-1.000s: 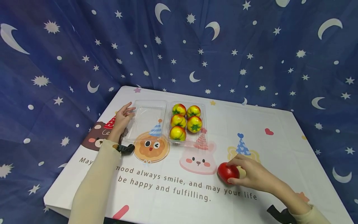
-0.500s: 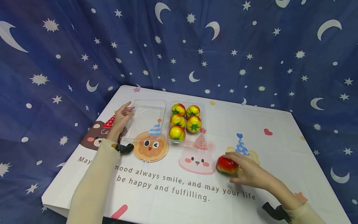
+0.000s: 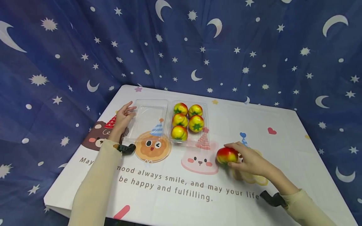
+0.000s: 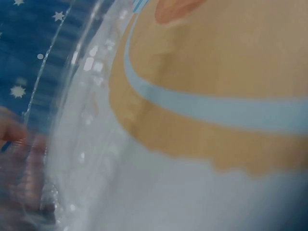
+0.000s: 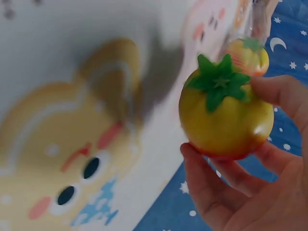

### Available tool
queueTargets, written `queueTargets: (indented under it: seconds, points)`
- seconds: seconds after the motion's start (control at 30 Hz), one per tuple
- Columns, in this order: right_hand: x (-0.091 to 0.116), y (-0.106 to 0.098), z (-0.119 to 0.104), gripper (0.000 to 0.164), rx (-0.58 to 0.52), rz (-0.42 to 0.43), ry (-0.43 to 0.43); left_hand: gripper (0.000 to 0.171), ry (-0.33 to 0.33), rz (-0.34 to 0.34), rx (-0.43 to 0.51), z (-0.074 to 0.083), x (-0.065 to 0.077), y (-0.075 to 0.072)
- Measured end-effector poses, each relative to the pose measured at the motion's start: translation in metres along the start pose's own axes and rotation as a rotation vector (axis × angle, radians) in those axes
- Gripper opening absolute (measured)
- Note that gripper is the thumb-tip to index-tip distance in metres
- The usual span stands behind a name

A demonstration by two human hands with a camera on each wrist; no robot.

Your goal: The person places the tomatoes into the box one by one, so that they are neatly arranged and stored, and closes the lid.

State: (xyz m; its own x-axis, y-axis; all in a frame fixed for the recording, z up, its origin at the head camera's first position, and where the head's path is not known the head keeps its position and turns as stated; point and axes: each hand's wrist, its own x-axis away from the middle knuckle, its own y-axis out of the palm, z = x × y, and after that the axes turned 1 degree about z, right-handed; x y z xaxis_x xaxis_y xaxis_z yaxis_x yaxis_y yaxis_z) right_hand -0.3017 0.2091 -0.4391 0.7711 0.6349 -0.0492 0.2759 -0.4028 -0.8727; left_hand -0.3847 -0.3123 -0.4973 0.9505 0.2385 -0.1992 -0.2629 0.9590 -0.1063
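On the white printed cloth (image 3: 288, 153), a clear hinged container (image 3: 168, 122) lies spread flat, its three-o'clock half bearing five red-and-yellow fruits (image 3: 196, 123). At the container's nine o'clock the left hand (image 3: 124, 116) has its fingers loosely extended beside the rim, whether touching I cannot tell, while to the container's four o'clock the right hand (image 3: 247, 158) holds a sixth fruit (image 3: 226, 155) between thumb and fingers. From that hand the fruit sits at nine o'clock in the head view, raised off the cloth, its green leaf crown (image 5: 220, 82) facing the wrist camera.
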Motion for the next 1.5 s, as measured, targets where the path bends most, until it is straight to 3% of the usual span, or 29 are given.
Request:
queueTargets:
  seconds: [0.57, 0.9, 1.1, 1.5]
  points:
    - [-0.074, -0.027, -0.025, 0.057, -0.077, 0.100, -0.035, 0.059, 0.009, 0.001, 0.000, -0.006, -0.005, -0.003]
    - [-0.106, -0.015, -0.035, 0.061, -0.104, 0.079, -0.069, 0.060, 0.000, -0.001, -0.009, 0.000, -0.001, 0.000]
    - [-0.116, -0.005, -0.036, 0.063, -0.062, 0.060, -0.087, 0.060, -0.007, -0.004, -0.006, 0.002, 0.001, 0.000]
    - [-0.124, 0.016, -0.033, 0.043, -0.056, 0.060, -0.086, 0.060, -0.015, 0.002, -0.008, 0.004, 0.001, 0.001]
